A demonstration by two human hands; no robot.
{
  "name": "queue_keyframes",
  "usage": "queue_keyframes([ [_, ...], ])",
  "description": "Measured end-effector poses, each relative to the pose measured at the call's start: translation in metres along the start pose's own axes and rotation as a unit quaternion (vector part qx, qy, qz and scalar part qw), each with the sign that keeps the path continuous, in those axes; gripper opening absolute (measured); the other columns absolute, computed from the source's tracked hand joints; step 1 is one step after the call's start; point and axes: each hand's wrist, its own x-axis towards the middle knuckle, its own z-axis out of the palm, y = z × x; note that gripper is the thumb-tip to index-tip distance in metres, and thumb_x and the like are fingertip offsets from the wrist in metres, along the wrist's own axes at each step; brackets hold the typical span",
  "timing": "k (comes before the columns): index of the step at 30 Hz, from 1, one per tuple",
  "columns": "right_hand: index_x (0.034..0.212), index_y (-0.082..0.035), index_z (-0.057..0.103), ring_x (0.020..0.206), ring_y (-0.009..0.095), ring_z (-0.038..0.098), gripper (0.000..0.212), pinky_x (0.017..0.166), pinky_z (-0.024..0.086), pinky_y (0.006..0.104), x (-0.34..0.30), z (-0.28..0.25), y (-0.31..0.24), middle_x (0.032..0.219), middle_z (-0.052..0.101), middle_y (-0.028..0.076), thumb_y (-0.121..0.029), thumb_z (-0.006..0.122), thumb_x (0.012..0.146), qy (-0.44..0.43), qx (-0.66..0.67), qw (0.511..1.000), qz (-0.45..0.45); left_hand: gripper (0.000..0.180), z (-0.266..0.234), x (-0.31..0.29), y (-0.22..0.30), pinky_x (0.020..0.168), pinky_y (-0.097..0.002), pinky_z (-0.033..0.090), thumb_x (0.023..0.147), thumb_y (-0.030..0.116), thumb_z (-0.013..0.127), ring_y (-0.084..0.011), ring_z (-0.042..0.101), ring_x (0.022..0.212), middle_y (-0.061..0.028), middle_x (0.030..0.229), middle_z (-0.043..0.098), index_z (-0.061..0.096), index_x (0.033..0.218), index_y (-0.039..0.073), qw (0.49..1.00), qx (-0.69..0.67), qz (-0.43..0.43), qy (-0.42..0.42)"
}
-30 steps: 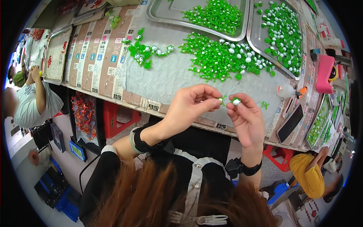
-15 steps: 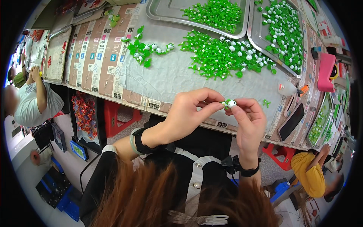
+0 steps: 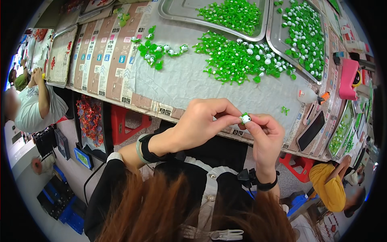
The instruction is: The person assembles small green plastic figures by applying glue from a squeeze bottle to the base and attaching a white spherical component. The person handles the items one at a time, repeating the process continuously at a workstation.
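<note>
Between my two hands, just above the table's near edge, is a small green-and-white toy figure [image 3: 245,118] with a round white head and dark spots. My left hand [image 3: 207,121] pinches it from the left with thumb and forefinger. From the right, the thumb and fingertips of my right hand [image 3: 266,133] close on it too. Fingertips cover part of it. A pile of small green pieces [image 3: 229,58] lies beyond my hands, with white-headed pieces [image 3: 266,56] at its right. Farther left is a group of green figures with white heads [image 3: 157,52].
Metal trays of green pieces [image 3: 231,16] and white-headed pieces [image 3: 304,36] stand at the back. To the right are a glue bottle [image 3: 307,96], a dark phone [image 3: 310,131] and a pink tape dispenser [image 3: 348,78]. A lone green piece [image 3: 285,110] lies nearby. Co-workers sit at both sides.
The toy figure has moved slightly nearer to me and turned between my fingers. My hands have come a little closer together around it.
</note>
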Motion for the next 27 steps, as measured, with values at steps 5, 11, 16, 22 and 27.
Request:
queue_keyframes([
  [5, 0.083, 0.006, 0.055, 0.073, 0.011, 0.053, 0.011, 0.065, 0.042, 0.0192, -0.0049, 0.0009, -0.0011, 0.08, 0.057, 0.009, 0.006, 0.053, 0.073, 0.0, -0.013, 1.0, -0.02, 0.008, -0.002, -0.0009, 0.0043, 0.058, -0.0216, 0.046, 0.07, 0.001, 0.059, -0.012, 0.058, 0.065, -0.0095, 0.073, 0.06, 0.058, 0.077, -0.002, 0.999, -0.006, -0.013, -0.028],
  [11, 0.084, 0.006, 0.055, 0.073, 0.01, 0.053, 0.011, 0.065, 0.042, 0.0189, -0.0067, -0.0008, -0.0011, 0.081, 0.056, 0.009, 0.005, 0.053, 0.073, -0.002, -0.02, 0.999, -0.031, 0.016, 0.0002, -0.0007, 0.0039, 0.06, -0.0207, 0.045, 0.07, -0.001, 0.058, -0.011, 0.057, 0.07, -0.0087, 0.077, 0.06, 0.059, 0.087, -0.001, 0.998, 0.02, 0.056, -0.034],
  [16, 0.084, 0.006, 0.055, 0.072, 0.011, 0.054, 0.011, 0.065, 0.043, 0.0198, -0.0064, -0.001, -0.0011, 0.079, 0.057, 0.009, 0.005, 0.053, 0.073, -0.001, -0.024, 0.999, -0.03, 0.02, 0.0001, -0.0011, 0.0026, 0.062, -0.02, 0.045, 0.072, -0.001, 0.057, -0.0102, 0.056, 0.073, -0.0084, 0.081, 0.059, 0.057, 0.091, -0.001, 0.99, -0.108, -0.056, -0.068],
  [22, 0.082, 0.006, 0.055, 0.069, 0.014, 0.056, 0.009, 0.063, 0.047, 0.023, -0.0025, 0.0008, -0.0011, 0.078, 0.057, 0.01, 0.004, 0.053, 0.073, 0.002, 0.041, 0.999, -0.007, 0.017, 0.0027, -0.0011, 0.0032, 0.062, -0.0192, 0.044, 0.072, -0.001, 0.056, -0.0092, 0.055, 0.074, -0.0079, 0.083, 0.058, 0.057, 0.089, -0.003, 0.982, -0.165, -0.078, -0.056],
  [27, 0.082, 0.005, 0.054, 0.069, 0.014, 0.056, 0.009, 0.063, 0.047, 0.0235, -0.0004, 0.0014, -0.0032, 0.078, 0.058, 0.011, 0.004, 0.053, 0.073, -0.006, 0.058, 0.998, -0.009, 0.017, 0.0008, 0.0004, 0.0046, 0.062, -0.019, 0.044, 0.072, -0.001, 0.056, -0.0095, 0.055, 0.074, -0.0079, 0.084, 0.058, 0.057, 0.089, -0.002, 0.988, -0.133, -0.053, -0.061],
])
